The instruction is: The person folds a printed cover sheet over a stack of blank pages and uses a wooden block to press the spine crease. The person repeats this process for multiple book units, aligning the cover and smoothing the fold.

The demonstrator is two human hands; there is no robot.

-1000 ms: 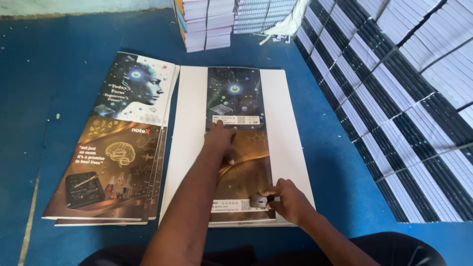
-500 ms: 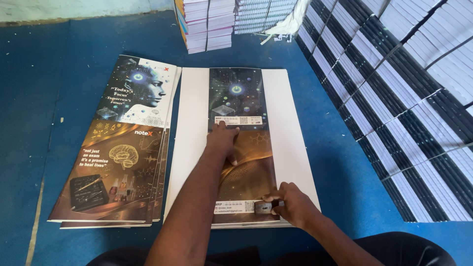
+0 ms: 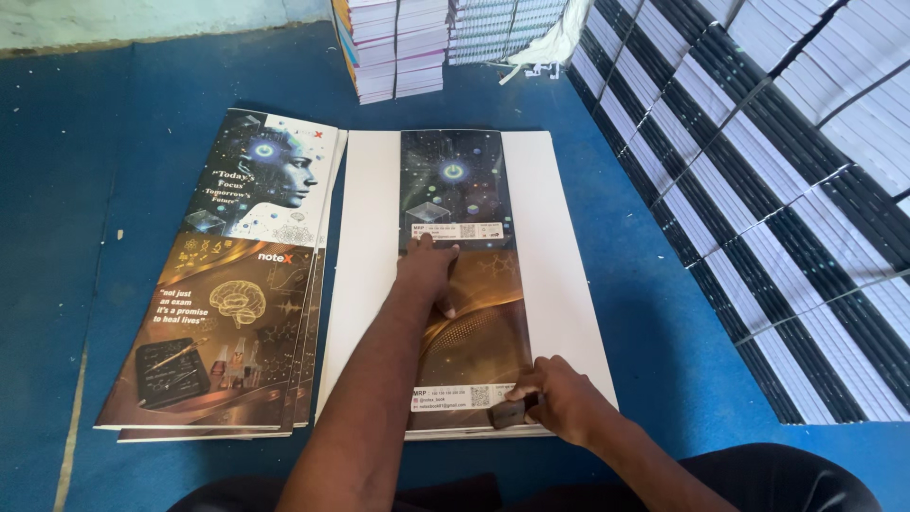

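A white sheet with a dark and golden printed cover strip down its middle lies flat on the blue floor. My left hand presses palm-down on the middle of the strip, fingers spread. At the near edge my right hand grips a small dark block and holds it against the bottom of the printed strip, beside a white label.
A stack of printed cover sheets lies just left of the white sheet. Rows of bound notebook bundles fill the right side. More book stacks stand at the back. My dark-clothed knees are at the bottom.
My right hand with the small dark block has slid slightly right along the sheet's near edge. My left hand keeps pressing the same spot.
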